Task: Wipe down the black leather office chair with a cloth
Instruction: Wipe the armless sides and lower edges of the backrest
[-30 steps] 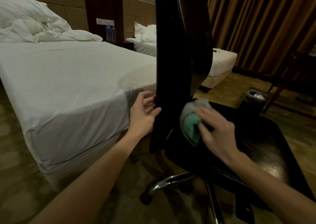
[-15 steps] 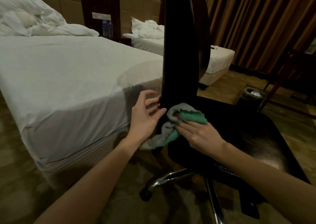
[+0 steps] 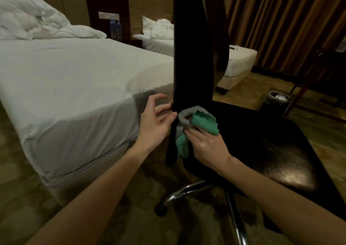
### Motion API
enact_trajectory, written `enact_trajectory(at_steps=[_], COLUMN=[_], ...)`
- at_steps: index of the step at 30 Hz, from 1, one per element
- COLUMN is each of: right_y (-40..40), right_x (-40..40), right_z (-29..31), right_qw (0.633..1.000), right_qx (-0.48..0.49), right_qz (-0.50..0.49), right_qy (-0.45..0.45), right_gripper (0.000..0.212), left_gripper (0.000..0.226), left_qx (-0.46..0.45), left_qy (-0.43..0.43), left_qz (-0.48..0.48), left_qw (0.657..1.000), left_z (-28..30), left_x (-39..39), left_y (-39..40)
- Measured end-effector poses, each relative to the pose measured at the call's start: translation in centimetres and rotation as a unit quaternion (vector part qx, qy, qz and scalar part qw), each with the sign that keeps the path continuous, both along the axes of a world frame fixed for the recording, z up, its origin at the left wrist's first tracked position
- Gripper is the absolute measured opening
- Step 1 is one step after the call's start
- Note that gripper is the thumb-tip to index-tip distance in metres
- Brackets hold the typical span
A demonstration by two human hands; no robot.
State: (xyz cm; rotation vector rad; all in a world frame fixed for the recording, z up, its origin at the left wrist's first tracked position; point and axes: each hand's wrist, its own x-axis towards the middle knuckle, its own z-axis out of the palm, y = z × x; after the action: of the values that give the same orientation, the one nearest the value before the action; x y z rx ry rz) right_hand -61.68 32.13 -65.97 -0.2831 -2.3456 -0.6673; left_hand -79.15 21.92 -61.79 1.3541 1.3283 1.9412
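The black leather chair (image 3: 192, 61) stands edge-on just beside the white bed (image 3: 74, 87), its glossy seat reaching right over open floor toward a bin (image 3: 279, 98). The left hand (image 3: 155, 123) touches the backrest's edge with relaxed, straightened fingers; the right hand (image 3: 207, 147) pinches the bunched grey-green cloth (image 3: 196, 123) against the backrest's base. The cloth is more crumpled than a moment ago.

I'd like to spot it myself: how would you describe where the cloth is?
Find the tall black chair beside the bed. At the backrest's base, above the seat, the right hand presses the cloth. It is grey and teal, the only bright thing against the black.
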Motion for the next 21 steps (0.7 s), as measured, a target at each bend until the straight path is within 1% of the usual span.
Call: enact_trajectory(at_steps=[2,4,6,8,10,13,14,16,18,19,21], right_y=[-0.3,-0.6,-0.9,-1.0,-0.8,0.1,0.8,2.8,4.6,5.1,4.3], right_x=[0.1,0.8,2.0,3.3,4.6,6.9,7.9,9.6,10.1,9.8,7.9], right_z=[-0.9,-2.7,-4.8,-5.9,-5.9,-4.7,-4.1,-3.1,-2.1,-2.1,-2.5], right_qw=[1.0,0.994,0.976,0.96,0.96,0.963,0.962,0.956,0.927,0.914,0.907], right_qx=[-0.01,-0.033,-0.073,-0.129,-0.147,-0.125,-0.133,-0.195,-0.295,-0.33,-0.356], right_qz=[-0.005,-0.018,-0.06,-0.102,-0.098,-0.051,-0.046,-0.084,-0.163,-0.187,-0.196], right_qy=[-0.025,-0.105,-0.196,-0.225,-0.218,-0.232,-0.232,-0.204,-0.162,-0.142,-0.115], right_gripper=[0.037,0.044,0.05,0.052,0.046,0.037,0.034,0.031,0.03,0.03,0.031], left_gripper=[0.045,0.044,0.043,0.039,0.038,0.042,0.044,0.046,0.048,0.048,0.049], left_qx=[0.001,0.007,0.011,0.012,0.005,-0.028,-0.038,-0.065,-0.088,-0.098,-0.11], left_qy=[-0.007,-0.014,-0.009,0.017,0.053,0.089,0.102,0.136,0.171,0.187,0.213], left_qz=[0.002,0.021,0.035,0.045,0.054,0.062,0.071,0.084,0.099,0.109,0.128], left_qw=[1.0,1.0,0.999,0.999,0.997,0.994,0.992,0.985,0.976,0.971,0.962], left_z=[0.0,-0.1,-0.4,-0.7,-1.2,-2.6,-3.3,-4.6,-5.8,-6.2,-6.8], left_x=[0.2,0.6,1.0,1.3,1.3,1.0,1.0,1.1,1.2,1.3,1.5], left_y=[0.1,0.2,0.4,0.5,0.4,0.1,0.0,-0.4,-0.8,-1.0,-1.3])
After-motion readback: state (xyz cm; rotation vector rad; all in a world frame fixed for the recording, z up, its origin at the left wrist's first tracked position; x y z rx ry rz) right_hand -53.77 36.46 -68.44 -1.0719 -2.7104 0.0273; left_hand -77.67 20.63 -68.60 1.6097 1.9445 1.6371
